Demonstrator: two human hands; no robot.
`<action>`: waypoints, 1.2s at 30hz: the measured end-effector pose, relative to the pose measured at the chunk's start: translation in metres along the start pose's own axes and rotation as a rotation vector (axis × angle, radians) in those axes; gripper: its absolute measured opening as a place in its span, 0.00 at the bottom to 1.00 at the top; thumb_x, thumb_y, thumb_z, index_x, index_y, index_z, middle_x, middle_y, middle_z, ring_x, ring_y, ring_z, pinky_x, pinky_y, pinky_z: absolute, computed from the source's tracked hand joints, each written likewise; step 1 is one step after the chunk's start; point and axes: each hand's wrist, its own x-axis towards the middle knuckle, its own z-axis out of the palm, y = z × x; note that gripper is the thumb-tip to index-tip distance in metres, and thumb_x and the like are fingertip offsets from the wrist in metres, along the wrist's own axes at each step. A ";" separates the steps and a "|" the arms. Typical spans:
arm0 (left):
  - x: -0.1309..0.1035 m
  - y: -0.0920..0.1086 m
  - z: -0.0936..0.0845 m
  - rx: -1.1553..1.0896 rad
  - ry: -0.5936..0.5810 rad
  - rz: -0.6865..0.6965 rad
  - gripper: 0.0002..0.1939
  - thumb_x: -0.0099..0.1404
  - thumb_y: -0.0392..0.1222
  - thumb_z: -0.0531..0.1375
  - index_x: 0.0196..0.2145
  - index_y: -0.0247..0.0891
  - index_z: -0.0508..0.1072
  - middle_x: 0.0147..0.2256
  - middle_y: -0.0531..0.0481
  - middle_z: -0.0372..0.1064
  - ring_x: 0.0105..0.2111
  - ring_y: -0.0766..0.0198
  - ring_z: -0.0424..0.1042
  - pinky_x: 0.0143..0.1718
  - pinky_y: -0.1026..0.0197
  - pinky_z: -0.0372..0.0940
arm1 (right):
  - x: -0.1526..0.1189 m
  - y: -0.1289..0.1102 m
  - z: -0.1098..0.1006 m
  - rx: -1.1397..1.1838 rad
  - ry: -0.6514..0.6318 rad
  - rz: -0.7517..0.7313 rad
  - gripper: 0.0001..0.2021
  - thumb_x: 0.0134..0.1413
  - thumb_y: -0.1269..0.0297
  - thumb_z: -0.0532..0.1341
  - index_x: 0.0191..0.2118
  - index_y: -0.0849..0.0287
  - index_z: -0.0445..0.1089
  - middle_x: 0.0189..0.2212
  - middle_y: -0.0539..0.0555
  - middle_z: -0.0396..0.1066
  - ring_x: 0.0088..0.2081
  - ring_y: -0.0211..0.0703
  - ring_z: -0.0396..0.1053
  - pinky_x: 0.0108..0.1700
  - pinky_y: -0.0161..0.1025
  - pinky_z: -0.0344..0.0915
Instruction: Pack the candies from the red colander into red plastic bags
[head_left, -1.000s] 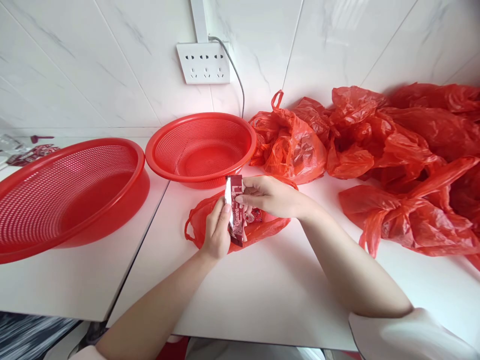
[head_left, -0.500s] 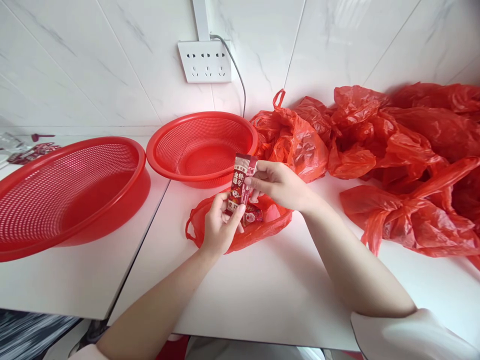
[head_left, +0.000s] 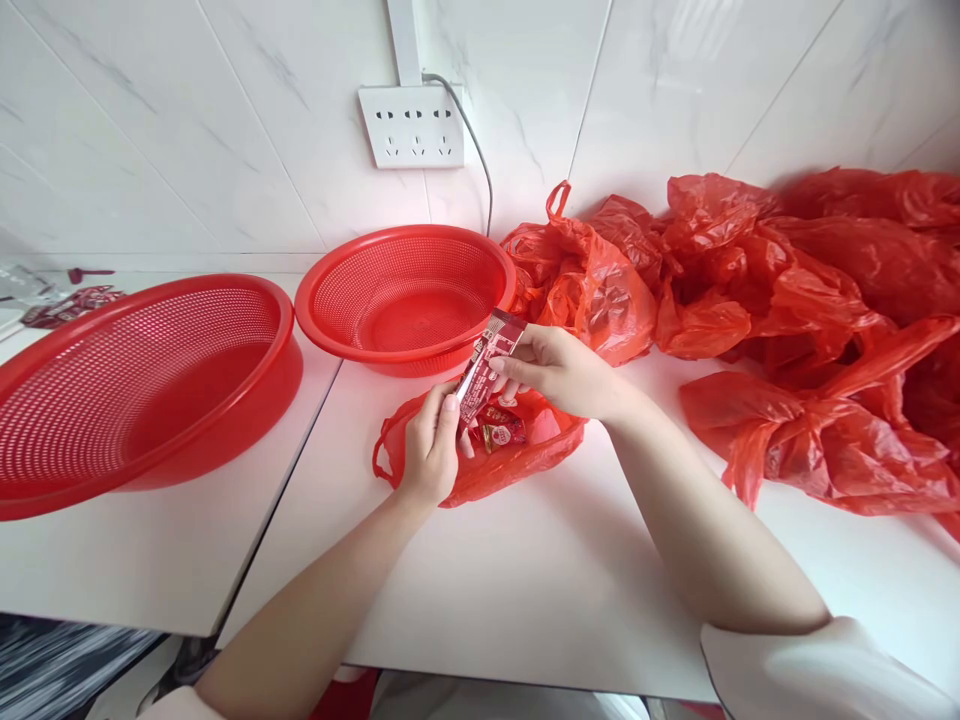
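Observation:
A dark red printed snack packet (head_left: 489, 366) is held tilted between my two hands, its narrow edge turned partly to me. My left hand (head_left: 433, 440) pinches its lower left end, and my right hand (head_left: 551, 368) grips its upper right side. Beneath them an opened red plastic bag (head_left: 517, 468) lies on the white table, with several small wrapped snacks (head_left: 501, 432) showing inside. Some of the bag's contents are hidden by my hands and the packet.
Two red mesh baskets, one large (head_left: 247, 420) at the left and one (head_left: 405, 345) behind the bag, stand on the white tables (head_left: 555, 600). Several knotted red bags (head_left: 817, 430) are heaped on the right. A socket panel (head_left: 412, 127) with a cable is on the tiled wall.
The packet has turned in my hands from its printed front to its side and other face, and it leans further right. My left fingers have shifted slightly left, uncovering more of the bag's contents.

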 end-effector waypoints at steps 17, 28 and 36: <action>0.002 0.006 -0.002 0.152 0.072 0.078 0.21 0.63 0.47 0.63 0.52 0.42 0.66 0.40 0.49 0.72 0.27 0.69 0.70 0.27 0.67 0.65 | 0.001 -0.001 0.001 0.058 0.037 0.067 0.07 0.57 0.62 0.63 0.40 0.58 0.69 0.37 0.54 0.77 0.29 0.40 0.75 0.33 0.39 0.76; 0.004 0.005 -0.007 0.095 0.105 0.011 0.16 0.71 0.52 0.51 0.45 0.41 0.72 0.25 0.55 0.66 0.18 0.71 0.63 0.19 0.67 0.61 | 0.001 -0.004 0.000 0.028 -0.003 0.058 0.04 0.59 0.65 0.61 0.37 0.60 0.69 0.34 0.53 0.76 0.32 0.39 0.75 0.33 0.35 0.74; 0.005 0.006 -0.008 0.102 0.079 0.074 0.19 0.66 0.51 0.59 0.51 0.42 0.66 0.33 0.51 0.70 0.28 0.67 0.69 0.26 0.66 0.66 | 0.002 0.001 0.001 0.088 0.012 0.049 0.06 0.58 0.63 0.61 0.39 0.59 0.70 0.37 0.54 0.76 0.35 0.43 0.75 0.35 0.40 0.76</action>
